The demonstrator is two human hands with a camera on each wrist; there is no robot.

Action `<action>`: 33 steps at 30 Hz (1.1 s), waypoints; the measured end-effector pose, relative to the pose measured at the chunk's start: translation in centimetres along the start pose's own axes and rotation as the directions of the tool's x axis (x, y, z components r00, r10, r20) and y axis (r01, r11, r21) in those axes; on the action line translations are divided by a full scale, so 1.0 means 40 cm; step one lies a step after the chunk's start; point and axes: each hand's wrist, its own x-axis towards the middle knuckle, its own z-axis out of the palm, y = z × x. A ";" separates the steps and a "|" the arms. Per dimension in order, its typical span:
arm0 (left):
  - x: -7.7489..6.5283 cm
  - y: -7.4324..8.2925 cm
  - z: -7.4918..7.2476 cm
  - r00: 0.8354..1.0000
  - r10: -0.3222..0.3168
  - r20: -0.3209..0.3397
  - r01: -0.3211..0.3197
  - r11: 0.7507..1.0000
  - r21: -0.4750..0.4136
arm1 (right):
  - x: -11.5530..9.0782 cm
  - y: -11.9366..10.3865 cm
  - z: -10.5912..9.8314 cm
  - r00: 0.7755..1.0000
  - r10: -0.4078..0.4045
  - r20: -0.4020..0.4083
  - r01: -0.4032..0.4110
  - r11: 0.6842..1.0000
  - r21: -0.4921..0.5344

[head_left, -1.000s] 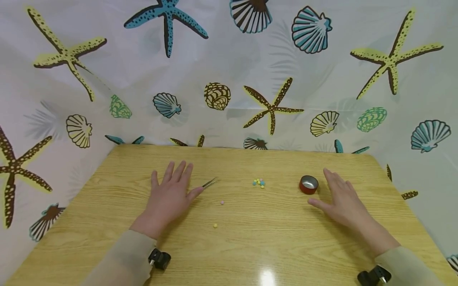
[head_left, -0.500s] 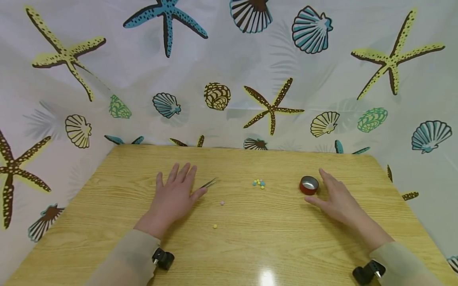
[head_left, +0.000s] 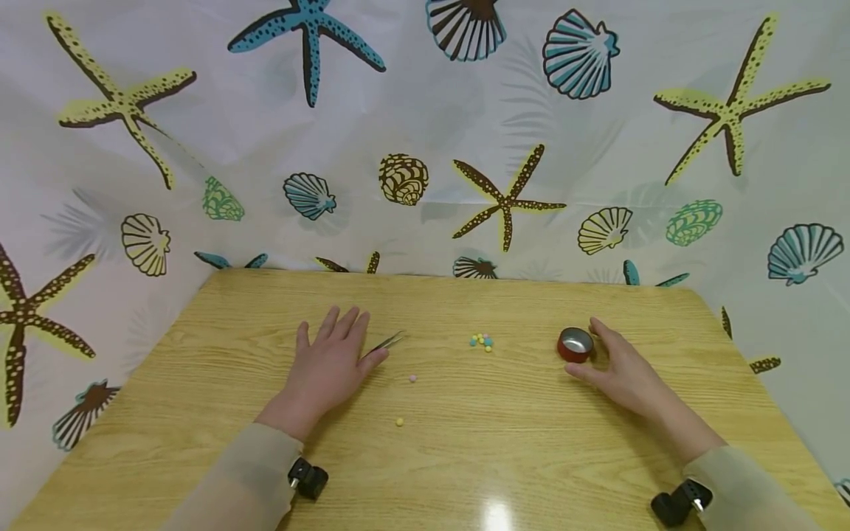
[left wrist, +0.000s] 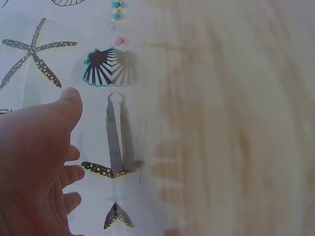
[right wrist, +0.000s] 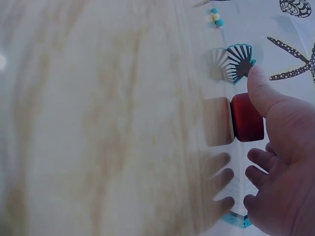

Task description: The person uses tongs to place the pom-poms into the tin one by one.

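Observation:
My left hand (head_left: pixel 330 363) hovers low at the left of the table, fingers spread and straight. Its thumb lies beside a pair of metal tweezers (head_left: pixel 388 342), which partly hide behind it; the left wrist view shows the tweezers (left wrist: pixel 114 132) apart from the thumb. On the right, my right hand (head_left: pixel 624 369) stands beside a small red round cup (head_left: pixel 575 346) with a silvery inside. Thumb and forefinger part around the cup's near right side, without closing on it. The thumb tip overlaps the red cup (right wrist: pixel 247 118) in the right wrist view.
Several small yellow, blue and pink beads (head_left: pixel 481 341) cluster mid-table. One pink bead (head_left: pixel 412 378) and one yellow bead (head_left: pixel 400 422) lie apart, nearer the left hand. A curtain (head_left: pixel 425 125) printed with shells and starfish hangs behind the wooden table (head_left: pixel 478 450).
My left hand has moved slightly right, its thumb now nearer the tweezers. The right hand has shifted left, bringing thumb and forefinger closer about the red cup. Cup, tweezers and beads stay put.

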 end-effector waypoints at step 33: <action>0.024 -0.002 0.018 0.999 0.022 -0.025 -0.022 0.999 -0.023 | 0.026 0.006 0.011 0.997 0.078 -0.028 -0.074 0.988 0.134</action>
